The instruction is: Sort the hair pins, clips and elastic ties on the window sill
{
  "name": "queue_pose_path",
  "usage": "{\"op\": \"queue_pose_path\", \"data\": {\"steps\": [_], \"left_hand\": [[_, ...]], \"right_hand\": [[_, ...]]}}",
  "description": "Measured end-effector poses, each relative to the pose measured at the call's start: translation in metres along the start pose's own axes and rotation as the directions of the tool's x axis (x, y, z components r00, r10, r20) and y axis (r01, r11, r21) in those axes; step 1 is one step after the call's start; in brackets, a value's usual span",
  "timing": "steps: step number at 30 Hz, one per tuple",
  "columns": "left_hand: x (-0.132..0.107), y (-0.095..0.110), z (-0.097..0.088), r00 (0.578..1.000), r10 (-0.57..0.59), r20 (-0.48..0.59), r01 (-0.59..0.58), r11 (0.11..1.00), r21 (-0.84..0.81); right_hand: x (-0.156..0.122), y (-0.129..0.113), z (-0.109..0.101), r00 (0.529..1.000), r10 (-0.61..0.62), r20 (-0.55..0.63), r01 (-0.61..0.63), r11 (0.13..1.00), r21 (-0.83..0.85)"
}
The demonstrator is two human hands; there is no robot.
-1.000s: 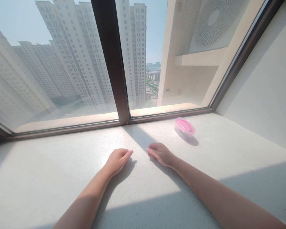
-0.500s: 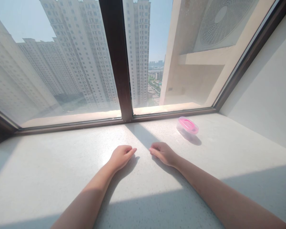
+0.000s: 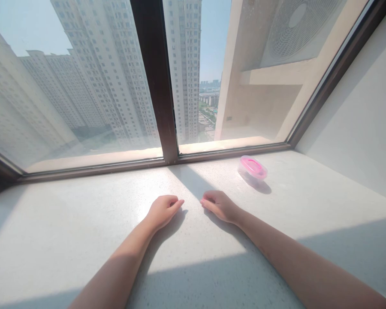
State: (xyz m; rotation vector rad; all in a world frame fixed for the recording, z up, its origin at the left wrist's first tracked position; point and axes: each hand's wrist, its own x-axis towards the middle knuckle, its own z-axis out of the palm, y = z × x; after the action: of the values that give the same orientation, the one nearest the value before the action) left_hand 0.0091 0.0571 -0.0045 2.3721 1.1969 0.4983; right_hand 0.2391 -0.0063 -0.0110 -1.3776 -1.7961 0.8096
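Note:
My left hand [image 3: 163,210] rests on the pale speckled windowsill [image 3: 83,231], its fingers loosely curled in and the thumb pointing right. Facing it across a short gap is my right hand [image 3: 221,206], curled the same way, with thumb and fingertips close together. I see nothing held in either hand. Beyond my right hand, to its far right, stands a small clear plastic food container [image 3: 252,168] with a pink-centred lid on it. Neither hand touches the container.
A dark window frame [image 3: 170,161] with a thick upright bar runs along the sill's far edge. A white wall [image 3: 363,116] closes off the right side. Outside the glass are tall buildings [image 3: 112,68] and an air-conditioner unit [image 3: 300,30]. Sunlight and shadow bands cross the sill.
The view has shifted very slightly. Both hands and the container stay where they were on the sill.

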Motion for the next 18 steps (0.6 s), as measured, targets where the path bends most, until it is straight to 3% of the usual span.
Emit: {"op": "queue_pose_path", "data": {"steps": [18], "left_hand": [[-0.0001,0.0008,-0.0002,1.000,-0.010,0.005,0.010,1.000,0.015]], "right_hand": [[0.0003,-0.0001,0.0012,1.000,0.015,0.020,-0.016,0.999,0.031]]}}
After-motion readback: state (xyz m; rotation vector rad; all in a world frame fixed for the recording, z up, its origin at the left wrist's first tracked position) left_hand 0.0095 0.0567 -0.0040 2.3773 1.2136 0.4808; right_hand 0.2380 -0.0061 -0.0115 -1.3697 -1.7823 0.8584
